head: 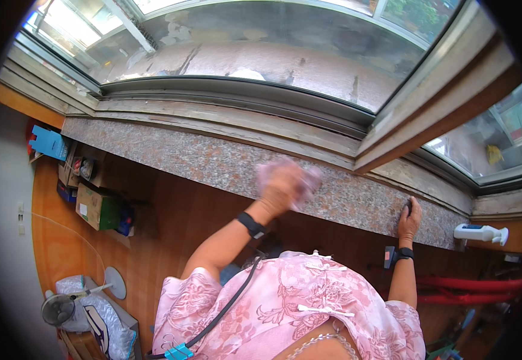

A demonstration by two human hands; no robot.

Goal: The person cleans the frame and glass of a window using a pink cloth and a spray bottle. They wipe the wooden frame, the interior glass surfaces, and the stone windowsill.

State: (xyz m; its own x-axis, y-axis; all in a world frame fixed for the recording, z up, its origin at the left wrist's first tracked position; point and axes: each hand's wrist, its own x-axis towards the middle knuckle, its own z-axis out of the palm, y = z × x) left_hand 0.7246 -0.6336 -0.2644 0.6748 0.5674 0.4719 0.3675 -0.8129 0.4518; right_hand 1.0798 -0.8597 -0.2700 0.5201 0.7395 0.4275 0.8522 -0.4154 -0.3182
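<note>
My left hand (283, 184) is on a pink cloth (308, 180), which lies against the speckled granite windowsill (189, 157); both are blurred. At the sill's right part, my right hand (409, 218) rests on the stone near its front edge, fingers towards the window. A small dark thing shows between its thumb and fingers; whether it is gripped cannot be made out. A white spray bottle (477, 232) lies in view at the right end of the sill. Each wrist bears a black band.
A worn window frame (229, 128) runs behind the sill, with a thick post (441, 103) at right. Below left are cardboard boxes (90, 207), a blue box (48, 142) and a small fan (58, 309). Red tubes (468, 284) lie below right. A black cable hangs over my shirt.
</note>
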